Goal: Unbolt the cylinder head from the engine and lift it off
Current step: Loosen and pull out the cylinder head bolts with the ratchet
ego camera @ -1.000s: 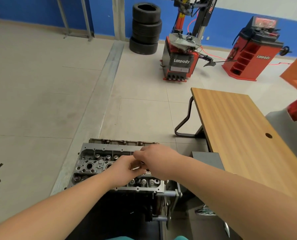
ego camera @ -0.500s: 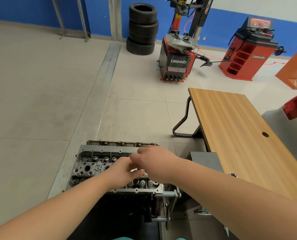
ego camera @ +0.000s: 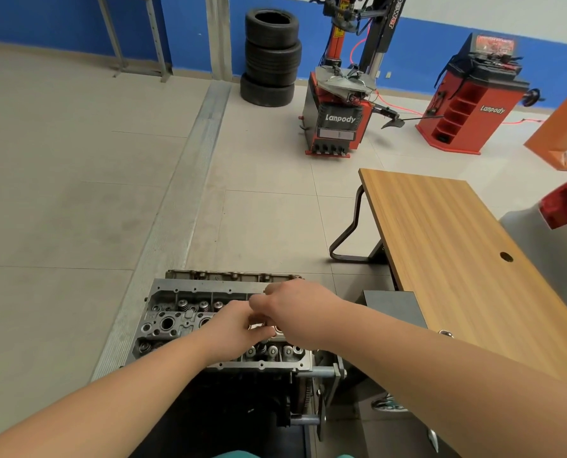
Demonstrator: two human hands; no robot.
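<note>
The grey aluminium cylinder head [ego camera: 176, 314] sits on top of the dark engine [ego camera: 242, 401] on a stand, low in the view, with valve springs and bolt holes exposed. Both my hands meet over its right-centre. My left hand [ego camera: 237, 330] comes in from the lower left with fingers curled, pinching a small shiny metal part [ego camera: 258, 325]. My right hand [ego camera: 297, 312] reaches from the right, knuckles up and fingers curled down onto the same part. What lies under the hands is hidden.
A wooden table [ego camera: 457, 276] stands close on the right, with a grey box [ego camera: 394, 307] beside the engine. Further off are stacked tyres [ego camera: 272, 57], a red tyre changer [ego camera: 338, 120] and a red wheel balancer [ego camera: 467, 104]. A metal floor rail [ego camera: 176, 226] runs along the left.
Both hands stay together over the right-centre of the cylinder head, with only small finger movement. The view has shifted slightly.
</note>
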